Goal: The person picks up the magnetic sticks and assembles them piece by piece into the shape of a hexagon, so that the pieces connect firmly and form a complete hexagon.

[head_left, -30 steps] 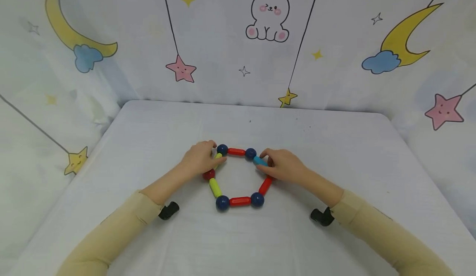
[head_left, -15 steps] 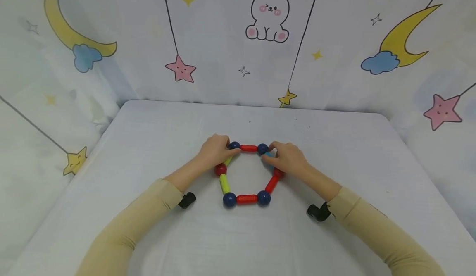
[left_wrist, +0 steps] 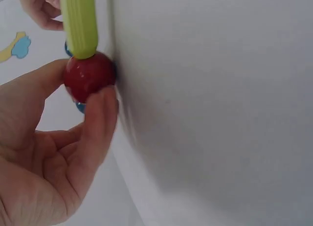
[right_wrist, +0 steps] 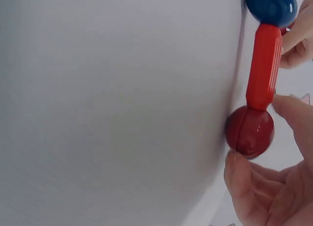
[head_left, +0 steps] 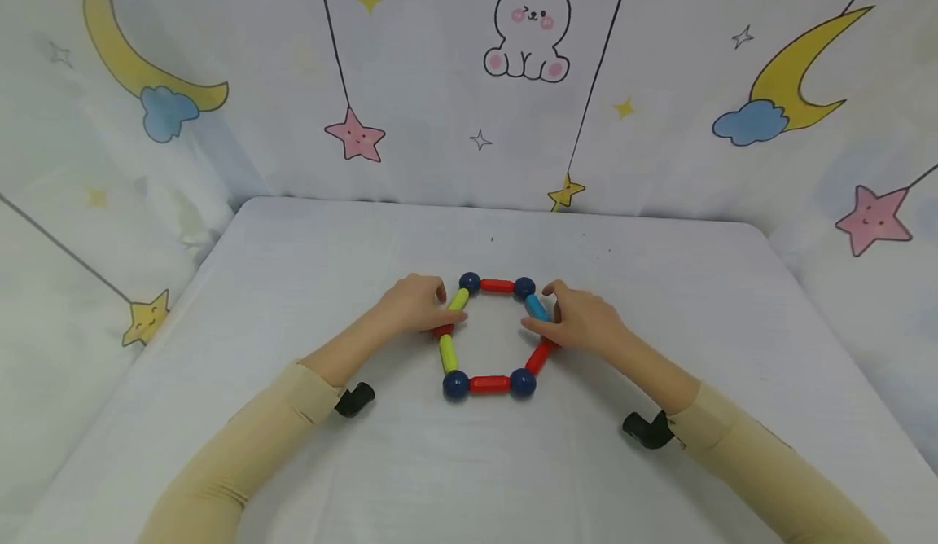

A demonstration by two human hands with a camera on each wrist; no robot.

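Observation:
A six-sided ring of coloured rods and balls lies on the white table. My left hand (head_left: 412, 304) pinches the left red ball (left_wrist: 89, 77) between thumb and fingers. Two yellow-green rods (head_left: 449, 354) meet at that ball. My right hand (head_left: 586, 320) pinches the right red ball (right_wrist: 250, 132), mostly hidden by the hand in the head view, with the thumb near its red rod (right_wrist: 264, 67). A light-blue rod (head_left: 537, 308) runs from that corner to the far right blue ball (head_left: 523, 287). Another blue ball (head_left: 470, 282) marks the far left corner, joined by a red rod (head_left: 497, 286).
Two nearer blue balls, left (head_left: 456, 385) and right (head_left: 523, 383), bound the near red rod (head_left: 489, 384). Black wrist cameras, left (head_left: 355, 400) and right (head_left: 648, 430), show below the sleeves. A printed cloth (head_left: 425, 55) hangs behind the table (head_left: 659, 267).
The ring has shifted right and slightly away, its outline becoming more even. Both hands have slid from near the far blue balls back toward the red side balls.

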